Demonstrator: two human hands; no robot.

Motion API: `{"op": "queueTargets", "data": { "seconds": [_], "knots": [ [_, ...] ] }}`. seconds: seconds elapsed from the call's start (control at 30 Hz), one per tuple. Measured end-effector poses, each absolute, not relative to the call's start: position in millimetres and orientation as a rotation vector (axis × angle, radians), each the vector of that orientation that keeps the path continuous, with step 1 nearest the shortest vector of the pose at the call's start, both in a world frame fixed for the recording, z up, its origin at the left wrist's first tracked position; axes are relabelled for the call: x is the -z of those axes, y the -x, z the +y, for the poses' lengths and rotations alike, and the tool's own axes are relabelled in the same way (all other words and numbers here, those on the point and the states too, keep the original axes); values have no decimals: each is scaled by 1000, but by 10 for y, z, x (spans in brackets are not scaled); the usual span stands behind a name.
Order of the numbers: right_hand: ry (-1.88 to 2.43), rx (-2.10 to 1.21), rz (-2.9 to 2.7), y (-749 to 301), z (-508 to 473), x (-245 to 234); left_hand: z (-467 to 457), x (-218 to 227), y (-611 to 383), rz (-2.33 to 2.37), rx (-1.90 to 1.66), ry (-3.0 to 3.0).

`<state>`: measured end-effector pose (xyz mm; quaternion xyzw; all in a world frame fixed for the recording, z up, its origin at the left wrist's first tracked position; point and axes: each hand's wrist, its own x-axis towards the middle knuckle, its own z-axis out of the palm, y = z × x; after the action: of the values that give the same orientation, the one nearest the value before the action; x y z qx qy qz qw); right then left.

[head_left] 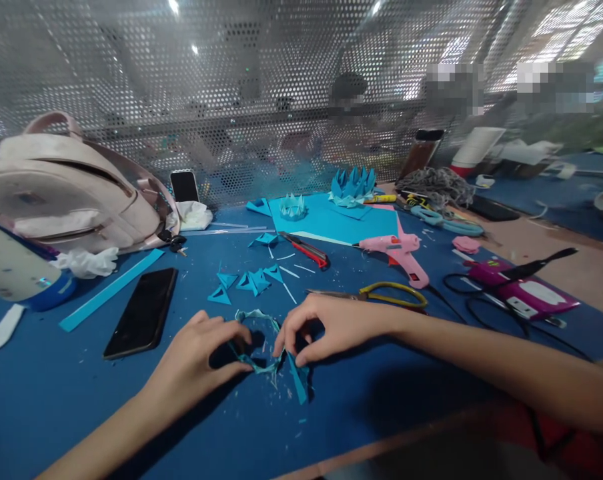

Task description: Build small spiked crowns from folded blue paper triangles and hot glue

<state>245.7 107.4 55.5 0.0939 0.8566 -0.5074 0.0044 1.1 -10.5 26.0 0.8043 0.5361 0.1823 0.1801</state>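
Paper ring (pixel 255 316), a loop of folded teal-blue pieces, lies flat on the blue table (pixel 81 407) directly in front of the person, caught between both hands. The left hand (pixel 196 357) comes in from the lower left with its forearm resting along the table. Its fingers curl over the ring's left side and the thumb is tucked below, so the grip is closed narrowly on the paper. The right hand (pixel 326 327) reaches across from the right, wrist low and forearm stretched over the table's edge. Its index finger and thumb pinch the ring's right side, where one pointed blue piece sticks out downward. The top arc of the ring shows free between the two hands. Small paper scraps lie under and around it. Just beyond it sit loose folded paper triangles (pixel 251 281). Yellow-handled scissors (pixel 391 293) lie just behind the right hand, and a black phone (pixel 142 312) lies near the left hand.
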Motion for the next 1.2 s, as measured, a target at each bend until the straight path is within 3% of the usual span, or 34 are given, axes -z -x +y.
{"op": "queueTargets", "data": {
  "seconds": [0.37,0.73,1.2],
  "knots": [
    [-427,1477,2726,-2463,1078,-562,-76,-259,-49,1679,-415,-2265],
    [-971,1597,2992,-2329,884,-610,-97,-208,-114,1609,-614,-2215],
    [-892,1368,3135,-2159,944,-454,-100,-120,-125,1568,-804,-1902]
  ]
}}
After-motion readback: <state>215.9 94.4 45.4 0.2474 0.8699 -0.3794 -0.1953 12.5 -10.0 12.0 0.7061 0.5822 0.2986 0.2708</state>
